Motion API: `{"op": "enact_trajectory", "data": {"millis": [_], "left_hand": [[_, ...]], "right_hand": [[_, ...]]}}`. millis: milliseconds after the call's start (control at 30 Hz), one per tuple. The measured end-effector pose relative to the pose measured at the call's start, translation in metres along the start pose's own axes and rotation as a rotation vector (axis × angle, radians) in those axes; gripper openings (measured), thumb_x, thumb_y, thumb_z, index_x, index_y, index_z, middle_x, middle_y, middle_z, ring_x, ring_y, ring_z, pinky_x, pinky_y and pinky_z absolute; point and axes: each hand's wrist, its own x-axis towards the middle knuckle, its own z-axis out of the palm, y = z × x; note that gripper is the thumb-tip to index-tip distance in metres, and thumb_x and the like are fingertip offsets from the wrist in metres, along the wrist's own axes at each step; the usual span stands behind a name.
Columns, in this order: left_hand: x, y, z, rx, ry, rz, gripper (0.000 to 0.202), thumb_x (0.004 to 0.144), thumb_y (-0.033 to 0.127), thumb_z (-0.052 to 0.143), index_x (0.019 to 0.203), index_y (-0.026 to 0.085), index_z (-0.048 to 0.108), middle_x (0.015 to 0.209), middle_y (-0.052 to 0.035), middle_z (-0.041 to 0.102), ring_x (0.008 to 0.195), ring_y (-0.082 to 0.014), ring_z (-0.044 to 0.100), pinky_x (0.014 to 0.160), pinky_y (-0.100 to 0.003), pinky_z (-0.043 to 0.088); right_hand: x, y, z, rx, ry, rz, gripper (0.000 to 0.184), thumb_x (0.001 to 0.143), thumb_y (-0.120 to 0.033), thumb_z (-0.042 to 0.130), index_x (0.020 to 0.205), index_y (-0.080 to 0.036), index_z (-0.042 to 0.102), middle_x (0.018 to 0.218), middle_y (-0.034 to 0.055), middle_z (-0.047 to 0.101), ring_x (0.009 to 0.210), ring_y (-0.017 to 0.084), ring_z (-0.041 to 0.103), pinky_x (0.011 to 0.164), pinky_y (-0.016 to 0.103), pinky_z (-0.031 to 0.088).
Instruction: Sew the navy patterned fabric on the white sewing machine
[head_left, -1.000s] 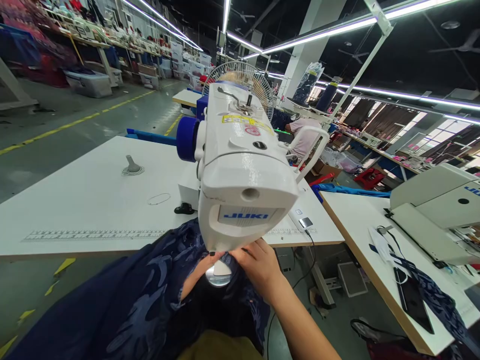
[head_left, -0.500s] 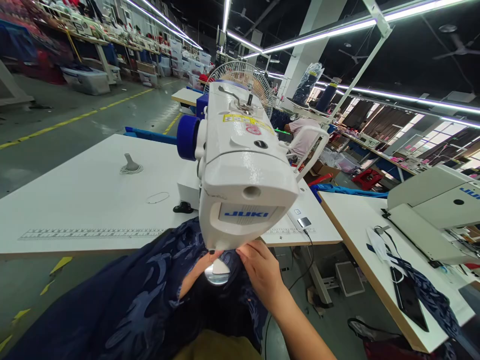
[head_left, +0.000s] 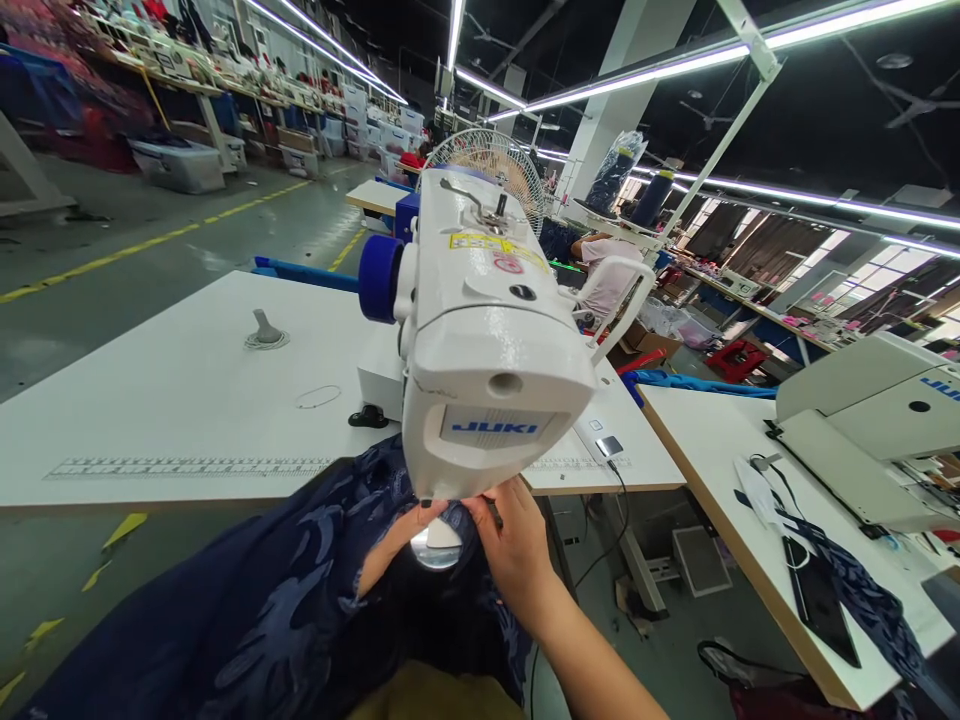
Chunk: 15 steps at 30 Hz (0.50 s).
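A white sewing machine with a blue handwheel stands right in front of me, its head hiding the needle area. Dark navy patterned fabric drapes over the front of the machine and down across my lap. My left hand is partly under the cloth, its thumb and fingers closed on it below the machine head. On the other side, my right hand pinches the fabric near the same spot, fingertips partly covered by the machine head. Between the hands shows a shiny round metal part of the machine.
The white table bears a printed ruler, a loop of thread and a grey cable grommet. To the right, another table holds a second machine and a phone. A fan and a seated person are behind.
My right hand has shifted slightly left, its fingertips closer to my left hand under the machine head. The left hand and fabric look nearly the same.
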Motion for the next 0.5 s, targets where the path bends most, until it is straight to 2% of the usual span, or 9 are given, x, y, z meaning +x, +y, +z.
{"op": "enact_trajectory", "data": {"millis": [100, 167, 267, 367, 500], "left_hand": [[-0.003, 0.009, -0.001, -0.048, -0.020, -0.051, 0.072, 0.076, 0.080, 0.038, 0.110, 0.027, 0.073, 0.080, -0.0043, 0.079, 0.092, -0.0309, 0.072, 0.089, -0.047, 0.059], [-0.007, 0.015, -0.003, -0.089, -0.020, -0.084, 0.073, 0.076, 0.081, 0.036, 0.110, 0.028, 0.072, 0.085, -0.0050, 0.079, 0.095, -0.0302, 0.072, 0.090, -0.047, 0.058], [-0.017, 0.021, -0.011, -0.095, -0.008, -0.094, 0.064, 0.079, 0.076, 0.038, 0.106, 0.030, 0.073, 0.093, -0.0047, 0.079, 0.100, -0.0284, 0.071, 0.093, -0.046, 0.057], [-0.031, 0.020, -0.021, -0.063, 0.013, -0.068, 0.054, 0.084, 0.067, 0.040, 0.104, 0.030, 0.074, 0.101, -0.0032, 0.078, 0.105, -0.0269, 0.069, 0.097, -0.044, 0.055], [-0.044, 0.012, -0.026, -0.024, 0.043, -0.054, 0.046, 0.089, 0.058, 0.041, 0.103, 0.029, 0.074, 0.106, -0.0003, 0.077, 0.109, -0.0263, 0.067, 0.100, -0.041, 0.052]], "right_hand": [[0.000, -0.003, 0.001, 0.011, 0.014, 0.045, 0.018, 0.098, -0.029, 0.049, 0.087, -0.023, 0.061, 0.078, 0.0012, 0.067, 0.072, 0.016, 0.062, 0.065, 0.027, 0.048], [0.000, -0.004, 0.003, -0.004, 0.018, 0.026, 0.019, 0.098, -0.030, 0.049, 0.085, -0.023, 0.061, 0.076, 0.0016, 0.067, 0.072, 0.017, 0.062, 0.064, 0.028, 0.048], [-0.003, -0.002, 0.003, -0.016, -0.025, -0.032, 0.016, 0.098, -0.027, 0.050, 0.088, -0.023, 0.062, 0.081, 0.0026, 0.069, 0.077, 0.018, 0.063, 0.069, 0.030, 0.050], [-0.004, 0.002, -0.001, -0.068, -0.124, -0.115, 0.010, 0.097, -0.024, 0.053, 0.100, -0.023, 0.063, 0.089, 0.0028, 0.071, 0.086, 0.018, 0.063, 0.077, 0.030, 0.052], [-0.002, 0.005, -0.007, -0.222, -0.170, -0.306, 0.016, 0.095, -0.019, 0.055, 0.109, -0.022, 0.062, 0.086, 0.0031, 0.069, 0.080, 0.018, 0.061, 0.074, 0.029, 0.051]]}}
